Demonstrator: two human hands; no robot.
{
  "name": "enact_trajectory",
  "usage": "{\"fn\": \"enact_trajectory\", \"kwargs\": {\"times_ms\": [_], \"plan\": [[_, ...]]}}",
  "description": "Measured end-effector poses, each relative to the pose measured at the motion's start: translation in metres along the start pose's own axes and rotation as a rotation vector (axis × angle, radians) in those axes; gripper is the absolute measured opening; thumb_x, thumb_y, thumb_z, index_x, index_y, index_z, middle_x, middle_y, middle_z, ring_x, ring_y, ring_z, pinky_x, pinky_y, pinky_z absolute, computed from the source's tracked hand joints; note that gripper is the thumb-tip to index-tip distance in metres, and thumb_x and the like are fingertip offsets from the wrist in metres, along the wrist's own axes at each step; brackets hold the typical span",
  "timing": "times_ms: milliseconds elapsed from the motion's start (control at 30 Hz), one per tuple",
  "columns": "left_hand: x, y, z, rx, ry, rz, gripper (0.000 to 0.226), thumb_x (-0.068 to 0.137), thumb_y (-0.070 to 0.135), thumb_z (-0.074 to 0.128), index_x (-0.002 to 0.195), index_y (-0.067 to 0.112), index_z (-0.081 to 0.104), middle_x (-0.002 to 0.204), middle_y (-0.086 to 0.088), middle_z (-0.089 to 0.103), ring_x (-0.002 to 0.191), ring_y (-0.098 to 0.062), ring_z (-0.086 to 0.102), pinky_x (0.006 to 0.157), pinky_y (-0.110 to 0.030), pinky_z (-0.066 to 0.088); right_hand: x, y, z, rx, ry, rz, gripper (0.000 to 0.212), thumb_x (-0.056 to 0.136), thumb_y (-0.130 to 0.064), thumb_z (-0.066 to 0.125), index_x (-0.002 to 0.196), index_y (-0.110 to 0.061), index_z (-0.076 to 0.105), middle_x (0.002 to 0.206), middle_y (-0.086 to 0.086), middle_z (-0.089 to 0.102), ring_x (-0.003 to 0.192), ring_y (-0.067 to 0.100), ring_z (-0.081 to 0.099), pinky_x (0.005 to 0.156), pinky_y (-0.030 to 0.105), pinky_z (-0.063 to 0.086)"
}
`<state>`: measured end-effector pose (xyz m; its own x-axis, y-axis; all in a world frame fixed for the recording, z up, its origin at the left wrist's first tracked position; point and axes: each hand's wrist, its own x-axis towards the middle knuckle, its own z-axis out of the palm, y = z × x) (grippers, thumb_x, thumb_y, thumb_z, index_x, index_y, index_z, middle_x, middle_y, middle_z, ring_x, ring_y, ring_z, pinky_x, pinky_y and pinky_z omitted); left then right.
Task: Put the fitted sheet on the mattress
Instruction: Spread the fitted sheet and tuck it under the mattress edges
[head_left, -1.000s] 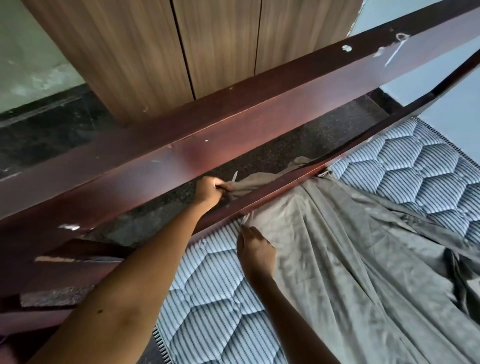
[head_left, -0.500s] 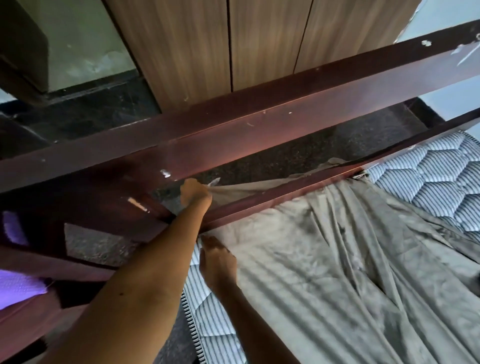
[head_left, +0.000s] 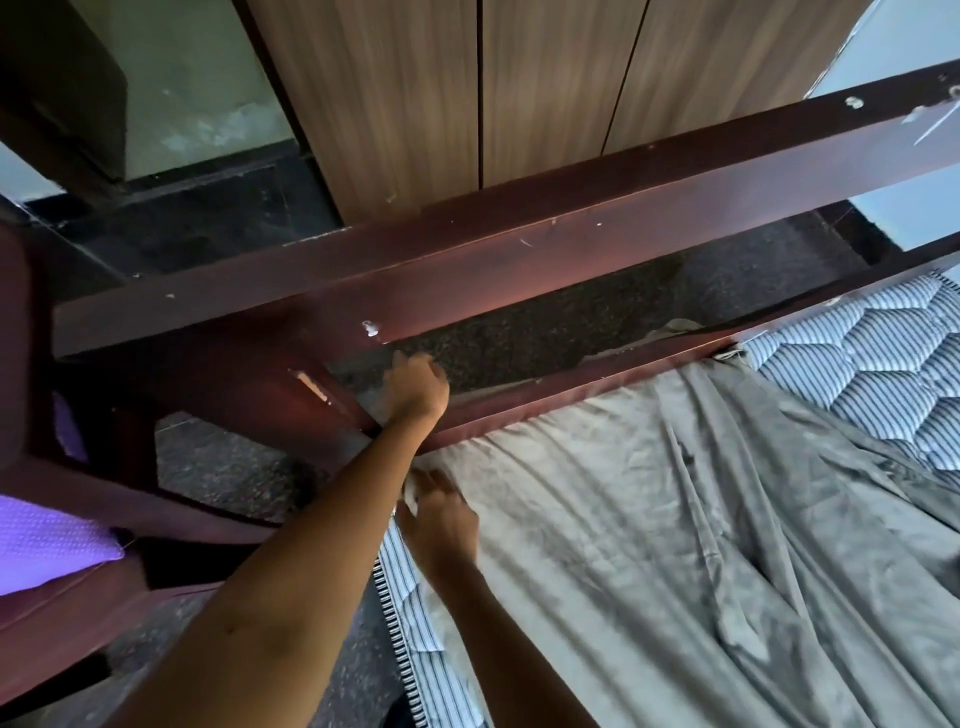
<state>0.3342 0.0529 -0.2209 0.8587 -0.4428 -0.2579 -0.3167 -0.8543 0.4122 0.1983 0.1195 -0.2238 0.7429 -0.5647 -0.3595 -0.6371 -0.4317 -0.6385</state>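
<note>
A grey fitted sheet lies wrinkled over the blue-striped quilted mattress, which shows bare at the far right and along its near left side. My left hand reaches past the lower wooden rail at the mattress corner, its fingers curled on the sheet's hem hanging behind the rail. My right hand rests on top of the sheet at that same corner, fingers pointing toward the rail. The hem below the rail is hidden.
The dark red bed frame has a wide upper rail above the lower one, with speckled dark floor seen between them. A wooden wardrobe stands behind. Purple cloth lies on the frame at left.
Both hands have slid left along the rail to the mattress corner, drawing the sheet with them. The sheet now covers the striped corner that was bare a second ago.
</note>
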Motion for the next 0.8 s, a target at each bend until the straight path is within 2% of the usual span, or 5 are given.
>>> {"fn": "enact_trajectory", "kwargs": {"times_ms": [133, 233, 433, 633, 800], "plan": [[-0.035, -0.001, 0.000, 0.041, 0.162, 0.629, 0.030, 0.093, 0.020, 0.041, 0.102, 0.010, 0.068, 0.101, -0.008, 0.068, 0.087, -0.028, 0.065, 0.073, -0.036, 0.050, -0.013, 0.007, -0.001, -0.066, -0.066, -0.009, 0.044, 0.088, -0.032, 0.055, 0.130, -0.021, 0.047, 0.127, 0.003, 0.053, 0.113, 0.026, 0.056, 0.083, 0.037, 0.049], [-0.062, -0.017, 0.011, 0.219, 0.203, 0.888, 0.037, 0.086, 0.020, 0.042, 0.116, 0.013, 0.063, 0.120, -0.004, 0.061, 0.108, -0.022, 0.057, 0.094, -0.040, 0.046, -0.021, 0.015, 0.000, -0.075, -0.120, 0.030, 0.041, 0.088, -0.028, 0.055, 0.128, -0.020, 0.050, 0.135, -0.002, 0.050, 0.115, 0.023, 0.056, 0.085, 0.035, 0.048], [-0.099, -0.071, 0.005, 0.126, 0.254, 1.057, 0.033, 0.074, 0.000, 0.053, 0.100, 0.009, 0.071, 0.122, -0.008, 0.063, 0.112, -0.026, 0.060, 0.097, -0.038, 0.046, -0.039, 0.023, 0.014, -0.035, -0.011, 0.017, 0.047, 0.090, -0.019, 0.051, 0.137, -0.021, 0.047, 0.145, -0.004, 0.042, 0.127, 0.020, 0.047, 0.093, 0.034, 0.046], [-0.125, -0.140, -0.007, 0.446, -0.101, 0.964, 0.077, 0.051, 0.004, 0.079, 0.125, 0.006, 0.059, 0.137, -0.008, 0.052, 0.124, -0.024, 0.053, 0.097, -0.035, 0.049, -0.057, 0.012, 0.020, -0.031, 0.036, 0.149, 0.060, 0.090, -0.011, 0.049, 0.143, -0.037, 0.036, 0.138, 0.000, 0.043, 0.128, 0.022, 0.040, 0.096, 0.037, 0.044], [-0.118, -0.148, -0.017, 0.396, -0.089, 0.984, 0.058, 0.061, 0.004, 0.073, 0.118, 0.009, 0.064, 0.134, -0.005, 0.056, 0.120, -0.022, 0.056, 0.081, -0.031, 0.056, -0.062, 0.000, 0.035, 0.056, 0.178, 0.224, 0.055, 0.089, -0.008, 0.046, 0.132, -0.041, 0.050, 0.129, -0.002, 0.054, 0.114, 0.024, 0.055, 0.089, 0.038, 0.049]]}}
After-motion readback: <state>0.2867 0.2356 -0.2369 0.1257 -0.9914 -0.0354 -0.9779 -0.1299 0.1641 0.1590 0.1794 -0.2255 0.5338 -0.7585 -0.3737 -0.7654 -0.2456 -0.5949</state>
